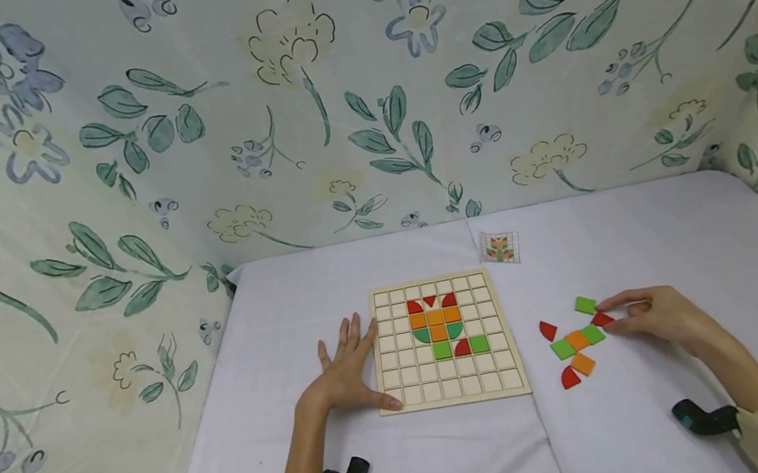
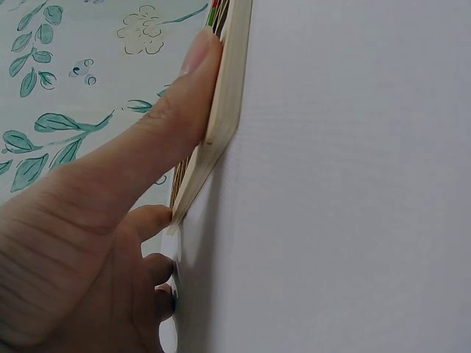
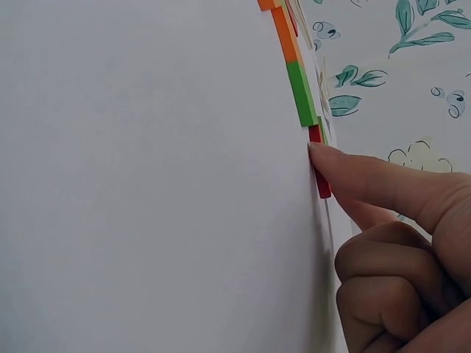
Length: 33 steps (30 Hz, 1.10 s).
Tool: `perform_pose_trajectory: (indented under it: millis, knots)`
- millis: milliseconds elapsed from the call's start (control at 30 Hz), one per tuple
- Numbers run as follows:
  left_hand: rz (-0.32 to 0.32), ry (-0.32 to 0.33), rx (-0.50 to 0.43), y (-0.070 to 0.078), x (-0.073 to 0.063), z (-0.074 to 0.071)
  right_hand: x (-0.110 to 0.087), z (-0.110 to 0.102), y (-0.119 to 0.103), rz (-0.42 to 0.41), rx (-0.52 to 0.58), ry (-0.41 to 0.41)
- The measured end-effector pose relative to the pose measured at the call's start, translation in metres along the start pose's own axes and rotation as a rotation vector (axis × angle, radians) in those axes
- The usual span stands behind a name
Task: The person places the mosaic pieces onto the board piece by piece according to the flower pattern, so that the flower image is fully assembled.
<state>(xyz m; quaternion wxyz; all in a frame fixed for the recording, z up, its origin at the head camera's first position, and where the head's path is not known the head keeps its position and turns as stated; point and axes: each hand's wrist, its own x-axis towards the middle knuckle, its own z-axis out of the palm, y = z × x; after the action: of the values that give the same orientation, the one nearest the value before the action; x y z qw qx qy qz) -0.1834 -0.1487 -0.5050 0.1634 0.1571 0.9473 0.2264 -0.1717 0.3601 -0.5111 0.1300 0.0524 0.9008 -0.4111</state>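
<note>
A square wooden grid board (image 1: 411, 377) lies on the table, with red, orange and green tiles forming a tulip-like pattern in its cells. My left hand (image 1: 346, 373) rests at the board's left side, fingers spread; its thumb (image 2: 165, 121) lies on the near-left corner in the left wrist view. To the right of the board, my right hand (image 1: 659, 314) pinches a red tile (image 1: 603, 320) between thumb and index finger. In the right wrist view the thumb touches that red tile (image 3: 322, 184), while the other fingers curl inward. The tile's full shape is partly hidden.
Around the right fingertips lie loose tiles: a green square (image 1: 585, 305), an orange square (image 1: 582, 364), a red quarter-round (image 1: 548, 330) and several others. A small pattern card (image 1: 500, 247) lies behind the board. Floral cloth (image 1: 378, 59) hangs behind the white table (image 1: 465, 466).
</note>
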Motion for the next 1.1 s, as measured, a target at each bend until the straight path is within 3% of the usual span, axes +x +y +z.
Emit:
perform_pose_trajectory:
  millis: [367,1100]
  knots:
    - [0.001,-0.004,0.002,0.0,0.0,-0.001,0.004,0.0,-0.002,-0.034,0.037,-0.003]
    - [-0.003,-0.011,0.005,0.0,0.002,-0.001,0.013,0.0,-0.007,0.024,-0.022,0.013]
